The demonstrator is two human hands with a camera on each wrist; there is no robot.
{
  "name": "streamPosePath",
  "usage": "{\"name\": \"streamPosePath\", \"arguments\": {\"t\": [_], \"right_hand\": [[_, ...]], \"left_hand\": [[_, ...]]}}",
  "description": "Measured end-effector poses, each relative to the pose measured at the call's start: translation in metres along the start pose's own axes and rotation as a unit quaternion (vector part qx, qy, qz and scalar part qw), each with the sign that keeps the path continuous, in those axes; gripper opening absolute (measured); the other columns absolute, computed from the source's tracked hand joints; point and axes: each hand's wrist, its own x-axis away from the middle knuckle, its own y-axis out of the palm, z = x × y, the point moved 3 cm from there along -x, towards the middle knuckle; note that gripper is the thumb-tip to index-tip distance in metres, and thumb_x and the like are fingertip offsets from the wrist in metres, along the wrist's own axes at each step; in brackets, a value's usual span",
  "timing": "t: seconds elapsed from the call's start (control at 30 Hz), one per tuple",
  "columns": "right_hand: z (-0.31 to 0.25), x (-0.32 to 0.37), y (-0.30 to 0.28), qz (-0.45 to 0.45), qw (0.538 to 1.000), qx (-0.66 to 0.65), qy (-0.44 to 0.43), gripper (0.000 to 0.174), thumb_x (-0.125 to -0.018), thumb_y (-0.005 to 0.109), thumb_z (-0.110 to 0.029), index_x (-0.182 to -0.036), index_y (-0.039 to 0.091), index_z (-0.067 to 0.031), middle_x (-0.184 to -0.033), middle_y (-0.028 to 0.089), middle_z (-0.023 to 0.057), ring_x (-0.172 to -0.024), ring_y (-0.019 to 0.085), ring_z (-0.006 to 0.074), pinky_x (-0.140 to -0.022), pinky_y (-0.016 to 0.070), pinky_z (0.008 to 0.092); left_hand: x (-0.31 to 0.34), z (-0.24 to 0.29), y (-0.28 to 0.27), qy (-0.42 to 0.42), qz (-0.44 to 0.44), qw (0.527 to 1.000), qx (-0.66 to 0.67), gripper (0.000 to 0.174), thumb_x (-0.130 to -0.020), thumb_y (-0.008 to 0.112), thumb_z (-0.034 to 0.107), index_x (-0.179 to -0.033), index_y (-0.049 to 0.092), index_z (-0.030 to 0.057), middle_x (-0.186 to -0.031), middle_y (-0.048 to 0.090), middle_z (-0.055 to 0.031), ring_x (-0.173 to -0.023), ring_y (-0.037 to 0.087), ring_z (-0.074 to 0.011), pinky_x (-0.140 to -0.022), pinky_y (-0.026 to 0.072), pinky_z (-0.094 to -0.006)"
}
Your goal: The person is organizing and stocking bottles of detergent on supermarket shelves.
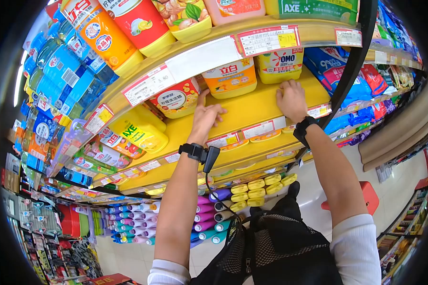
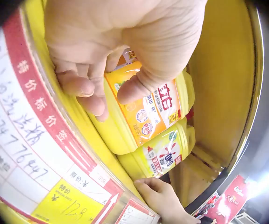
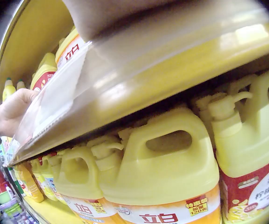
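Note:
In the head view, my left hand is beside a bottle with an orange label, one finger raised between it and a red-labelled bottle. My right hand rests at the yellow shelf, fingers bent loosely near the base of the OMO bottle. The left wrist view has my left hand with loosely bent fingers in front of the orange label; neither hand holds anything. Part of my right hand fills the top of the right wrist view, its fingertips hidden.
A shelf edge with price tags runs above the hands, carrying more bottles. A yellow AXE bottle stands at left, blue packs at right. Large pump and handled jugs stand on the level below. A red stool is on the floor.

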Motion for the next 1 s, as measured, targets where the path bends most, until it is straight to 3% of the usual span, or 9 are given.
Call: {"name": "streamPosePath", "arguments": {"t": [0.07,0.17,0.27,0.33,0.4,0.5,0.6,0.7,1.0], "right_hand": [[0.001,0.0,0.001,0.002,1.0,-0.001,-0.001,0.021,-0.087,0.062,-0.018,-0.1,0.065,-0.002,-0.105,0.06,0.0147,-0.103,0.055,0.0332,-0.089,0.0445,0.0465],[-0.001,0.0,-0.002,-0.005,1.0,0.006,0.007,0.021,-0.086,0.063,-0.018,-0.099,0.066,-0.0024,-0.105,0.06,0.0147,-0.103,0.055,0.0331,-0.089,0.0446,0.0464],[0.002,0.0,0.002,0.001,1.0,-0.007,-0.001,0.02,-0.086,0.063,-0.018,-0.099,0.066,-0.0027,-0.104,0.061,0.0145,-0.102,0.055,0.0331,-0.088,0.0448,0.0464],[0.003,-0.001,0.002,0.002,1.0,-0.005,0.0,0.02,-0.086,0.063,-0.018,-0.099,0.066,-0.0028,-0.103,0.061,0.0144,-0.102,0.056,0.0332,-0.087,0.0449,0.0464],[0.002,0.001,0.002,-0.001,1.0,-0.006,0.002,0.02,-0.086,0.063,-0.017,-0.099,0.066,-0.0028,-0.103,0.061,0.0143,-0.102,0.056,0.0332,-0.087,0.045,0.0463],[0.002,0.0,0.001,-0.001,1.0,-0.005,0.003,0.02,-0.086,0.063,-0.017,-0.099,0.066,-0.0027,-0.103,0.061,0.014,-0.101,0.056,0.033,-0.087,0.0452,0.046],[0.001,0.001,-0.001,0.002,1.0,0.001,0.002,0.019,-0.086,0.062,-0.017,-0.098,0.066,-0.0025,-0.103,0.061,0.014,-0.101,0.056,0.0328,-0.086,0.0454,0.0455],[0.002,0.0,-0.002,-0.001,1.0,0.004,0.002,0.02,-0.086,0.062,-0.017,-0.098,0.066,-0.0021,-0.102,0.061,0.0142,-0.101,0.056,0.0326,-0.087,0.0456,0.0451],[-0.001,0.001,-0.005,0.009,1.0,-0.004,0.004,0.02,-0.086,0.062,-0.017,-0.097,0.066,-0.0014,-0.103,0.061,0.0147,-0.101,0.056,0.0326,-0.087,0.0457,0.0452]], "left_hand": [[-0.002,-0.003,0.0,-0.002,-0.009,1.0,0.008,0.086,-0.081,0.063,0.012,-0.153,0.015,0.0049,-0.088,0.07,-0.012,-0.062,0.057,-0.0119,-0.051,0.0425,-0.0235],[0.003,0.0,0.007,0.008,0.013,0.999,-0.034,0.073,-0.081,0.064,0.013,-0.146,0.035,0.0023,-0.09,0.071,-0.0105,-0.065,0.059,-0.0129,-0.056,0.0472,-0.0268],[0.003,0.009,-0.002,0.204,0.116,0.947,-0.219,0.053,-0.08,0.066,0.016,-0.129,0.054,-0.0007,-0.093,0.071,-0.0139,-0.071,0.063,-0.0215,-0.065,0.0513,-0.0329],[0.012,0.027,-0.014,0.317,0.215,0.866,-0.321,0.043,-0.079,0.067,0.018,-0.118,0.062,-0.0017,-0.099,0.069,-0.0183,-0.076,0.065,-0.0289,-0.071,0.0527,-0.0376],[0.027,0.056,-0.028,0.396,0.297,0.746,-0.445,0.043,-0.079,0.07,0.021,-0.115,0.064,-0.0007,-0.107,0.065,-0.0249,-0.09,0.064,-0.0402,-0.079,0.0518,-0.0451],[0.035,0.089,-0.046,0.453,0.371,0.592,-0.554,0.042,-0.081,0.072,0.025,-0.114,0.065,-0.0002,-0.107,0.065,-0.0248,-0.095,0.063,-0.0415,-0.083,0.0503,-0.048],[0.027,0.104,-0.064,0.37,0.303,0.687,-0.548,0.04,-0.083,0.072,0.03,-0.112,0.066,0.0025,-0.103,0.067,-0.0218,-0.096,0.063,-0.0413,-0.084,0.0499,-0.0484],[0.017,0.112,-0.072,0.441,0.268,0.674,-0.53,0.038,-0.084,0.071,0.032,-0.112,0.068,0.0062,-0.106,0.067,-0.0197,-0.097,0.063,-0.0412,-0.084,0.0501,-0.0484],[0.01,0.115,-0.062,0.378,0.228,0.692,-0.571,0.044,-0.086,0.069,0.037,-0.12,0.065,0.0088,-0.116,0.065,-0.018,-0.105,0.061,-0.0383,-0.089,0.0489,-0.0472]]}}
